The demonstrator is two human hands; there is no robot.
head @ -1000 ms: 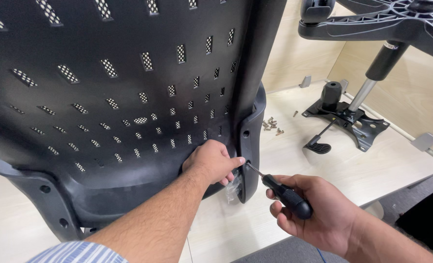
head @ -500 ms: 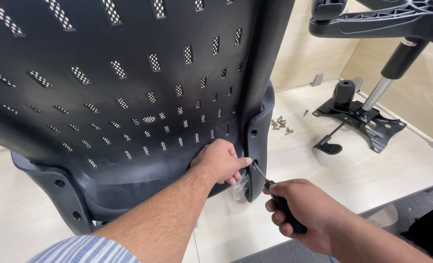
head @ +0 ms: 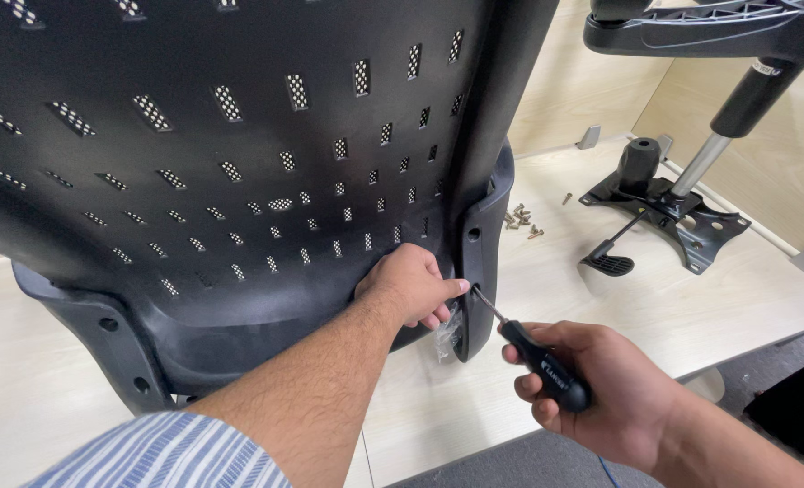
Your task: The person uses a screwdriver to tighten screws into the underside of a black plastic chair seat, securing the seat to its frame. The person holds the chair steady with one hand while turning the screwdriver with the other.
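A large black perforated chair backrest (head: 239,163) stands upright on a pale wooden table (head: 691,307). My left hand (head: 409,287) grips its lower right edge, next to the black side bracket (head: 481,244) and a scrap of clear plastic wrap (head: 447,336). My right hand (head: 592,384) holds a black-handled screwdriver (head: 537,360). The screwdriver's metal tip points up-left and meets the bracket just beside my left fingertips.
Several loose screws (head: 521,220) lie on the table behind the bracket. A black seat mechanism plate with a lever (head: 664,217) sits at the right. A gas lift cylinder (head: 727,126) and black star base (head: 718,27) hang above it.
The view has shifted slightly. My right hand has turned the screwdriver handle and sits a little lower; my left hand stays on the backrest edge.
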